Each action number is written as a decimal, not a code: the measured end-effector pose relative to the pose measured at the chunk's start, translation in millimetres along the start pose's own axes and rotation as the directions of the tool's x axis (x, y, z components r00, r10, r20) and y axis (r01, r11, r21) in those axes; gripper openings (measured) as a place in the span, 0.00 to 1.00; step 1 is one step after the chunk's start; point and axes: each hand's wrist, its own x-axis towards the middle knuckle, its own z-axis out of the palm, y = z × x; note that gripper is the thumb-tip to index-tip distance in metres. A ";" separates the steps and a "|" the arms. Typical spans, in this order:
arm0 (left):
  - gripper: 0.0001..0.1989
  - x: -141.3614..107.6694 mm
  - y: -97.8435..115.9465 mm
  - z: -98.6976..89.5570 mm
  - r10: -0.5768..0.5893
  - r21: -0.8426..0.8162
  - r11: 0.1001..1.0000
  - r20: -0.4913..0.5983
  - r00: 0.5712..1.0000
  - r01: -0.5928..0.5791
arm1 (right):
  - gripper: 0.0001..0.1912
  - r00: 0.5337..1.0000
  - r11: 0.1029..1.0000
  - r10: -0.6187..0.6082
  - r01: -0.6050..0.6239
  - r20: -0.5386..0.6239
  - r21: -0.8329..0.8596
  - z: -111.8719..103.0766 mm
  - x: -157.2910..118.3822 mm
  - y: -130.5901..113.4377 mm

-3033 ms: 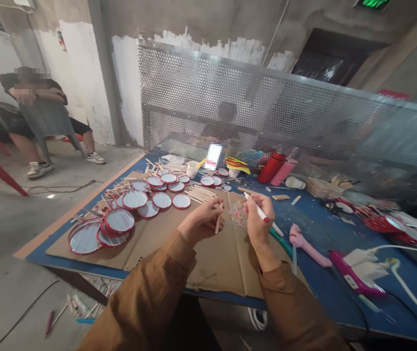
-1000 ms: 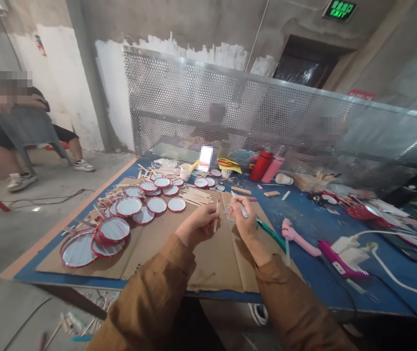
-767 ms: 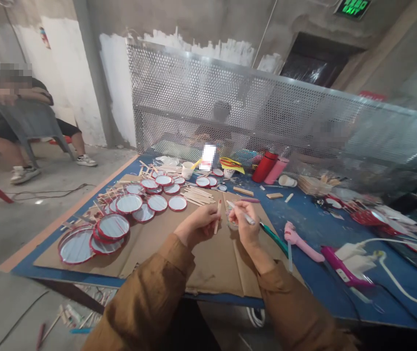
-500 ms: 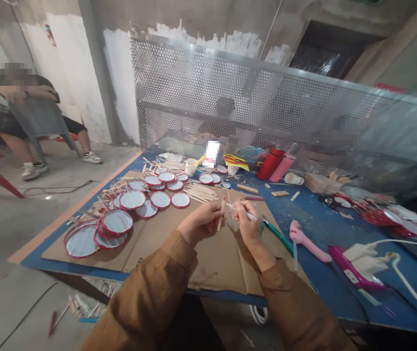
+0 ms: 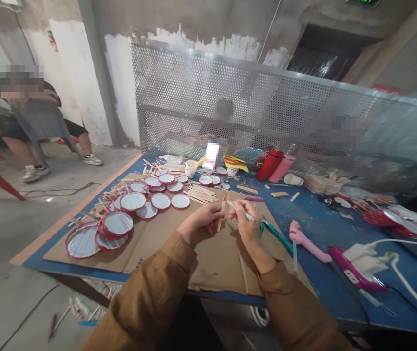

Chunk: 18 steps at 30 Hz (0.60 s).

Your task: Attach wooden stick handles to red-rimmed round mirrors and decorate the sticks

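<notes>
Head view: left grip (image 5: pixel 200 224) clenches craft stick (image 5: pixel 221 216), right grip (image 5: pixel 247 225) clenches white marker (image 5: pixel 240 212).

Single head-worn cam looks fwd & down from close above the left hand (image 5: pixel 201 224) & right hand (image 5: pixel 248 229), wide view spanning the table (image 5: pixel 321 239) to the perforated metal screen (image 5: pixel 208 83) beyond.

Round mirror discs (image 5: pixel 131 201) lie on the left of a cardboard sheet (image 5: pixel 216 273) spread across a workbench (image 5: pixel 314 287), with craft sticks (image 5: pixel 201 192) at the sheet's far edge. A glue gun (image 5: pixel 303 241) rests on the bench right of the sheet. Flasks (image 5: pixel 274 165) stand near the far edge, before a perforated metal screen (image 5: pixel 208 87). A person (image 5: pixel 20 146) sits in a chair (image 5: pixel 36 122) on the floor, far left, beyond the bench.
</notes>
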 end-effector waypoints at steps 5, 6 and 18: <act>0.12 -0.5 -1.2 1.3 0.006 -0.019 1.000 -0.007 1.000 -0.006 | 0.13 0.999 0.999 -0.031 0.031 0.011 -0.037 -1.0 -0.4 0.2; 0.11 -0.3 -1.7 1.5 0.007 -0.018 1.000 -0.010 1.000 -0.007 | 0.13 0.999 0.999 -0.036 0.036 0.012 -0.037 -1.1 -0.5 -0.1; 0.14 -0.2 0.4 2.2 -0.015 -0.003 1.000 -0.006 1.000 0.015 | 0.14 1.000 1.000 -0.014 0.014 0.018 0.013 1.1 -1.7 -0.3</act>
